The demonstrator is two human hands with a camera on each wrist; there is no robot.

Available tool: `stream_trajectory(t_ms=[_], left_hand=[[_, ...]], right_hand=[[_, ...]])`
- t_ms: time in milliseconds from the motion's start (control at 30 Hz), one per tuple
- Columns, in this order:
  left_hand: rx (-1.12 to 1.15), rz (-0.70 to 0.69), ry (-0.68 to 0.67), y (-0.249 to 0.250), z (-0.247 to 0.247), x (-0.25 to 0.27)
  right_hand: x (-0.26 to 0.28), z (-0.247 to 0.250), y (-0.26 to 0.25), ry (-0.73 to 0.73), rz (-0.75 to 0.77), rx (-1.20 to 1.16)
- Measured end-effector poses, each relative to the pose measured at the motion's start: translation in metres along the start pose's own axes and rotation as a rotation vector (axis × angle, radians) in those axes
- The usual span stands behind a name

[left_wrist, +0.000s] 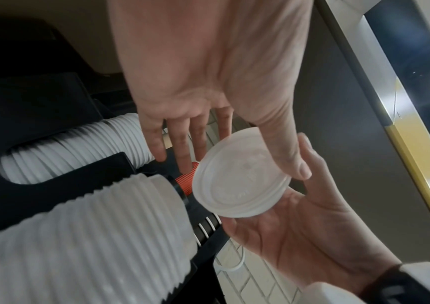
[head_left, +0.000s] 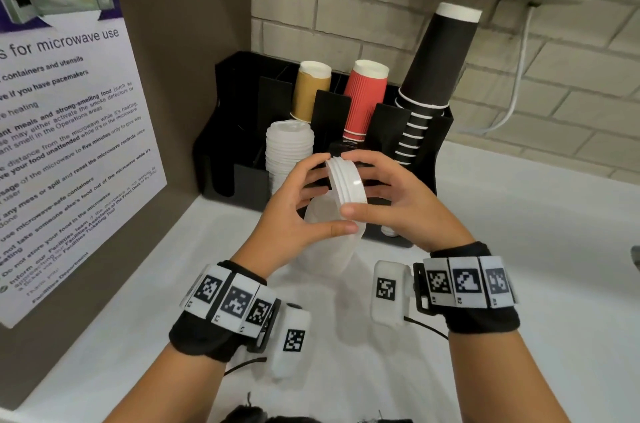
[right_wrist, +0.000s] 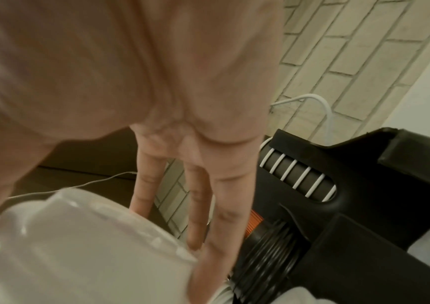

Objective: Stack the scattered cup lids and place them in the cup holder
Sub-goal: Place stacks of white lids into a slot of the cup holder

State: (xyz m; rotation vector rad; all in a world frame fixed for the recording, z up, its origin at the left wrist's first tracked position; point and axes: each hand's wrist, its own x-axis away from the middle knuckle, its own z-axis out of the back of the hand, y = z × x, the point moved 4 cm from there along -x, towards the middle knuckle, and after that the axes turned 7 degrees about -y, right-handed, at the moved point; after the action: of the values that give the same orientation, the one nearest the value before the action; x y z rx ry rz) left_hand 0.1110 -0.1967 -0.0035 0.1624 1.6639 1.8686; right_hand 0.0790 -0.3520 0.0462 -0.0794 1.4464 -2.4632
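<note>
Lids [head_left: 345, 182], a short white stack of them turned on edge, sit between both hands above the tabletop [head_left: 519, 266], just in front of the black cup holder [head_left: 424, 159] that stands against the tabletop's back edge by the brick wall. Left hand [head_left: 294, 211] curls its fingers [head_left: 313, 163] over the upper rim of the stack with the thumb under the lower rim; right hand [head_left: 398, 201] mirrors it from the other side, fingers over the top and thumb pressed on the near face. So both hands grip the same stack. In the left wrist view the lids [left_wrist: 240, 181] show a flat round face, pinched between the left thumb and the right palm.

A tall column of white lids [head_left: 289, 152] already fills a front compartment at the holder's left. Behind it stand a tan cup [head_left: 310, 90], red ribbed cups [head_left: 365, 100] and a leaning stack of black cups [head_left: 433, 76]. A microwave notice [head_left: 65, 131] hangs on the panel along the tabletop's left edge.
</note>
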Motion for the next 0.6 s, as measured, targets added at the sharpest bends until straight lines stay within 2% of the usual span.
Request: stream_trajectory(t_ms=[200,400,467,533,600], left_hand=[[-0.016,0.014,-0.016,-0.001,-0.001,0.002],[-0.012,0.014,-0.06,0.0,0.0,-0.002],[0.013,0.031,-0.025,0.0,0.005,-0.002],[0.066,0.038,0.065,0.001,0.014,-0.002],[0.105,0.038,0.151,0.0,0.023,-0.001]], right_hand=[[0.005,-0.001,0.002,0.018,-0.019,-0.03],[0.001,-0.001,0.002,0.063,0.053,0.024],[0.001,0.015,0.006,0.187,0.074,0.029],[0.003,0.043,0.013,0.386,0.077,0.009],[0.003,0.068,0.025,0.47,0.025,0.067]])
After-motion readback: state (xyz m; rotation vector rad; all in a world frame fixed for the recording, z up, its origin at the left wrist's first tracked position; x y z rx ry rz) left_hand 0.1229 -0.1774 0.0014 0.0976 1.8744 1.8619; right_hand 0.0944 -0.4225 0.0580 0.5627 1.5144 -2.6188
